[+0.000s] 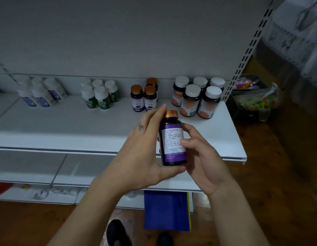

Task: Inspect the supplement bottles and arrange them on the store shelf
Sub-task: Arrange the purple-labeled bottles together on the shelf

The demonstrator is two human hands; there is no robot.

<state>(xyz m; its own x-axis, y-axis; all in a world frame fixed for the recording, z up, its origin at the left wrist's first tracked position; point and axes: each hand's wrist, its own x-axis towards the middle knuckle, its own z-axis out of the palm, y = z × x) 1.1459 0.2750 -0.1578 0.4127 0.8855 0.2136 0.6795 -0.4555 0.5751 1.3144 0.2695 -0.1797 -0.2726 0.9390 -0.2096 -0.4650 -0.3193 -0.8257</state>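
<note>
Both hands grip one dark, purple-labelled plastic bottle with a copper cap [172, 139], upright, printed panel facing the camera. Left hand [141, 148] wraps its side and base; right hand [202, 157] holds the other side, thumb on the label. Three matching copper-capped bottles [144, 98] stand beyond the fingertips on the white metal shelf [65, 128].

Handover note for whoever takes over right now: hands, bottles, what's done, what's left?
Hands: left hand and right hand both grip one purple-label bottle, roughly upright, text panel facing the camera, in front of the shelf.
Done: four sorted groups stand at the back: white bottles, green-label bottles, three copper-cap purple bottles, white-cap dark bottles.
Left: finish checking the held bottle, then probably set it with the copper-cap group.
</note>
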